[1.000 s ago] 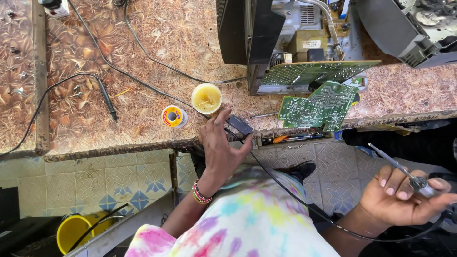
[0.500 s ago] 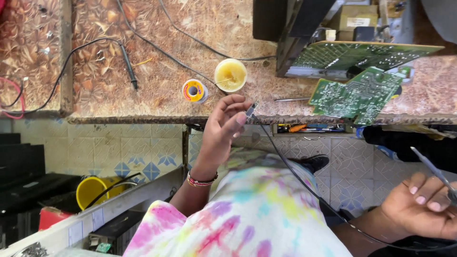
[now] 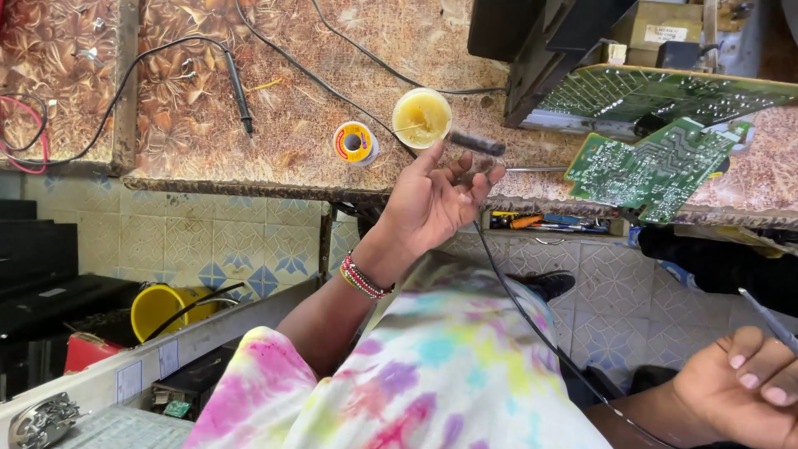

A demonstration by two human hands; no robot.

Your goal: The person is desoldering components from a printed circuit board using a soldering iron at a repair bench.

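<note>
My left hand [image 3: 432, 204], a beaded bracelet on its wrist, is raised at the table's front edge and holds a dark-handled soldering iron [image 3: 478, 144]. The iron's metal tip points right toward a green circuit board [image 3: 644, 162]. Its black cord [image 3: 532, 324] runs down across my tie-dye shirt. Just above the hand sit a round tin of yellow paste [image 3: 421, 116] and a small solder spool [image 3: 356, 143]. My right hand [image 3: 748, 387] is low at the bottom right, closed on a thin grey metal tool [image 3: 769, 320].
A larger green board [image 3: 665, 91] lies under a dark opened appliance [image 3: 549, 41] at the top right. A black probe with cable [image 3: 237, 91] lies on the patterned table [image 3: 208, 150]. Red wires [image 3: 25, 133] lie at the left. A yellow bucket [image 3: 158, 308] stands below on the tiled floor.
My left hand has risen to the table edge with the soldering iron, closer to the paste tin. My right hand has dropped toward the bottom right corner. The view has moved closer.
</note>
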